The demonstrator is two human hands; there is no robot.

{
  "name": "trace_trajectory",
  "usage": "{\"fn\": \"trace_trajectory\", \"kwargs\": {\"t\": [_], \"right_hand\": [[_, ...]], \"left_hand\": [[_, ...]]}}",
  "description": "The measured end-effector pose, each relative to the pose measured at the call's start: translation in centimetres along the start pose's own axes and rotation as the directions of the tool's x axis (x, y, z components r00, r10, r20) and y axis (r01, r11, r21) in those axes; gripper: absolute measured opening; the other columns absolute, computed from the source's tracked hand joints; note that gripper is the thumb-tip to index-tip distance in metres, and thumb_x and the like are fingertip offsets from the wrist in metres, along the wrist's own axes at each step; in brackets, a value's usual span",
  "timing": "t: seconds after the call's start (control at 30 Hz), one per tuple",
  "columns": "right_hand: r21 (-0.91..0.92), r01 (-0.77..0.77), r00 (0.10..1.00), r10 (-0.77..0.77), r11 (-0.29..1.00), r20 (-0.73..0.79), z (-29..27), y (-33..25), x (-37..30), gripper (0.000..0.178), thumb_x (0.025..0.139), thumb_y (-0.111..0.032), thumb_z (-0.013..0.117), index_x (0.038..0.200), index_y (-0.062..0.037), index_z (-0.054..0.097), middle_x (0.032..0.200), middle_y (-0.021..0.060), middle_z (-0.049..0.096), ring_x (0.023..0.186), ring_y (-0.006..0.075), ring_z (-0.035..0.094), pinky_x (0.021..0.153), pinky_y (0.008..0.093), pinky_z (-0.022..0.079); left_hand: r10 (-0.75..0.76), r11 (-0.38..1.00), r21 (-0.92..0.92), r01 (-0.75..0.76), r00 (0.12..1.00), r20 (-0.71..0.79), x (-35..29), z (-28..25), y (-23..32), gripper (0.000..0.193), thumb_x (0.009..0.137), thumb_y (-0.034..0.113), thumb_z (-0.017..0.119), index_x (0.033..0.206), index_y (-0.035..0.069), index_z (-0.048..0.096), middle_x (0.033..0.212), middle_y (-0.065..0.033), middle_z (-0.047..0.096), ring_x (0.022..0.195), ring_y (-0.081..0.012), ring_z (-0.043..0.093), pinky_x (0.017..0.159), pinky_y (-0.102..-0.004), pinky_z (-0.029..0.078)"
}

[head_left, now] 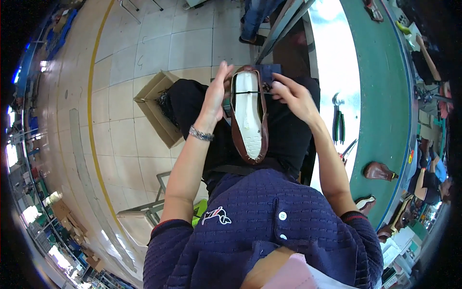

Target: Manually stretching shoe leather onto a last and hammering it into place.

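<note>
Left hand (217,91) grasps the side of the brown shoe (248,115) lying sole-up on the lap; right hand (292,96) pinches a black thread (250,92) stretched across its white insole.

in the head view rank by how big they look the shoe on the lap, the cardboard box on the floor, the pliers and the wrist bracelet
1. Shoe, though nearness to the camera inflates it.
2. Cardboard box, partly hidden, so its place against the shoe is unsure.
3. Pliers.
4. Bracelet.
</note>
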State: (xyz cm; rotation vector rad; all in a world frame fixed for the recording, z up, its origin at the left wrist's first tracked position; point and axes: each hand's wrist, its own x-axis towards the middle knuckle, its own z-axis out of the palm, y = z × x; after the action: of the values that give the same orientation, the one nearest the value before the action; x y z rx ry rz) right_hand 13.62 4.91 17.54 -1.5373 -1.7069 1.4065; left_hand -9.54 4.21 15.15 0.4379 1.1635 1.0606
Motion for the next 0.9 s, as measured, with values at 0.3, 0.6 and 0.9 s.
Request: {"fn": "trace_trajectory", "kwargs": {"t": [0.3,0.6,0.9], "right_hand": [[-0.55,-0.49,0.739,-0.012,0.676,-0.673,-11.6,15.4,-8.7,0.061,0.092,-0.044,0.055,0.133,0.0016,0.05,0.13,0.0296,0.051,0.122,0.0416,0.048,0.104,0.0453,0.037],[-0.786,-0.423,0.837,-0.138,0.45,-0.53,-10.1,17.7,-8.8,0.043,0.098,-0.026,0.045,0.129,0.004,0.05,0.108,0.0275,0.055,0.098,0.0401,0.056,0.087,0.0464,0.045],[0.787,-0.061,0.97,0.223,0.614,-0.099,-6.5,-0.1,-6.7,0.046,0.098,-0.026,0.044,0.138,-0.0021,0.044,0.091,0.0059,0.06,0.08,0.0141,0.058,0.077,0.0296,0.049]], "left_hand": [[0.155,0.802,0.526,-0.284,0.948,0.276,1.3,1.6,2.2,0.043,0.091,0.035,0.064,0.114,-0.001,0.066,0.099,-0.0091,0.07,0.089,-0.0151,0.063,0.082,-0.0278,0.047],[0.526,0.572,0.637,-0.516,0.827,0.198,1.1,1.1,0.1,0.055,0.085,0.039,0.07,0.121,-0.002,0.059,0.101,-0.0165,0.07,0.093,-0.0242,0.067,0.086,-0.0327,0.049],[0.624,0.566,0.694,-0.445,0.781,-0.009,-2.5,1.1,-0.2,0.023,0.091,0.015,0.062,0.11,0.003,0.068,0.079,-0.0169,0.068,0.057,-0.0139,0.055,0.056,-0.0277,0.045]]}}
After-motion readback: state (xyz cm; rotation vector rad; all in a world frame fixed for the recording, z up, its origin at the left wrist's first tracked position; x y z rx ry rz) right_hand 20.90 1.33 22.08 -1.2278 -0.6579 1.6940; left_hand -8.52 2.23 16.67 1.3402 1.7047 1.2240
